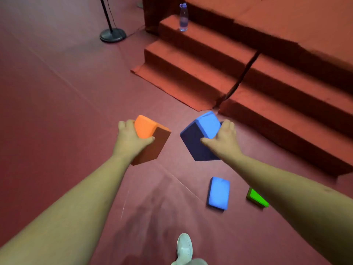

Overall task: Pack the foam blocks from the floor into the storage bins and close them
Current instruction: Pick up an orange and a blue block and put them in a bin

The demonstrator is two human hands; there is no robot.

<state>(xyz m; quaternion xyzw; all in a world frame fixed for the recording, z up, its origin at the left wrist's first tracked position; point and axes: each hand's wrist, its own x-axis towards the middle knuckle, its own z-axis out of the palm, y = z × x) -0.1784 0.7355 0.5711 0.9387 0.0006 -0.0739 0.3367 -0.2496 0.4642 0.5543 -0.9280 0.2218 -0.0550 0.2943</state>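
**Head view: a block in each hand, two left on the floor**

Just past my shoe (184, 247), a flat blue foam block (218, 193) lies on the floor (57, 111), its long axis running away from me. A green foam block (257, 197) sits near its right, partly under my right forearm, the nearer arm to both. Farther out, my left hand (131, 139) clamps an orange foam block (152, 139) and my right hand (223, 138) a tilted blue foam block (198, 138), long axes slanting down toward me. No storage bin shows.
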